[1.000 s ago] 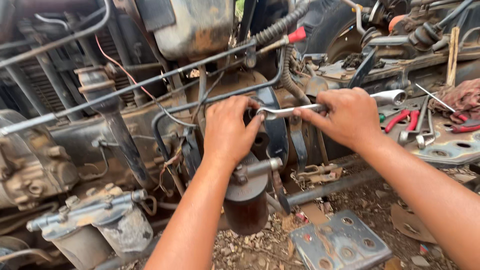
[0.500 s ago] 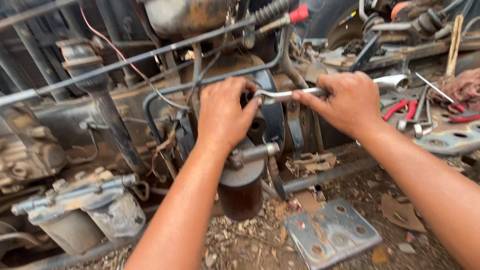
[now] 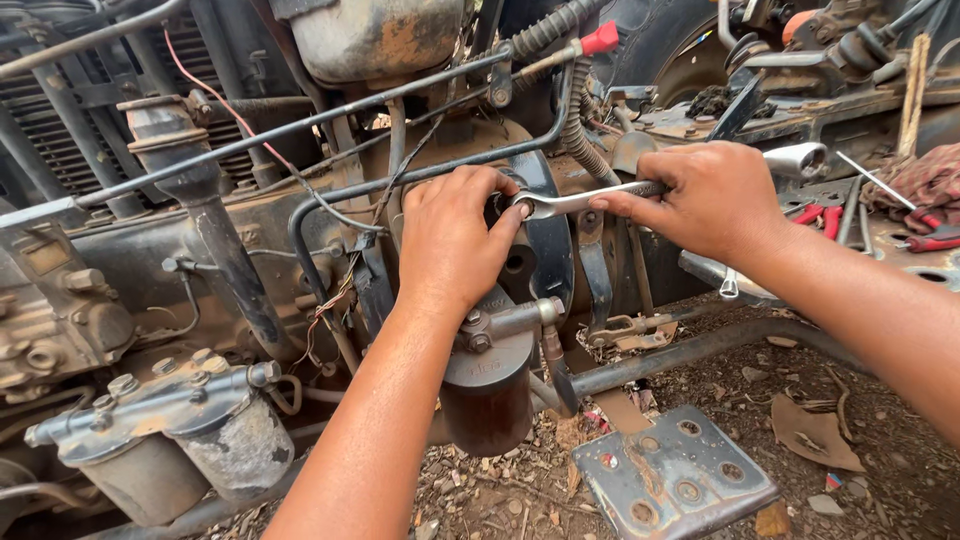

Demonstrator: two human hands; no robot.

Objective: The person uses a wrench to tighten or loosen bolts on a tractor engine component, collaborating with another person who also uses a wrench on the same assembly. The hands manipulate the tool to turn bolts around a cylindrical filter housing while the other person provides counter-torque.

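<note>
My right hand [image 3: 708, 200] grips the shaft of a silver wrench [image 3: 570, 203] that lies nearly level across a dirty engine. The wrench's ring end sits on a fitting at the engine's side, where my left hand [image 3: 450, 240] rests with its fingers curled around the ring end and the fitting. The fitting itself is hidden under my left fingers. Just below my left hand hangs a dark cylindrical filter [image 3: 487, 385] with a metal bolt head on top.
Thin metal pipes [image 3: 330, 190] and a red wire cross the engine above my hands. Grey twin filter bowls [image 3: 180, 430] sit at lower left. A perforated metal pedal plate [image 3: 675, 480] lies on littered ground. Red-handled pliers [image 3: 825, 215] and other tools rest at right.
Both hands stay on the wrench and fitting. The wrench handle has swung slightly downward and the view has shifted a little, with my hands lower in the picture.
</note>
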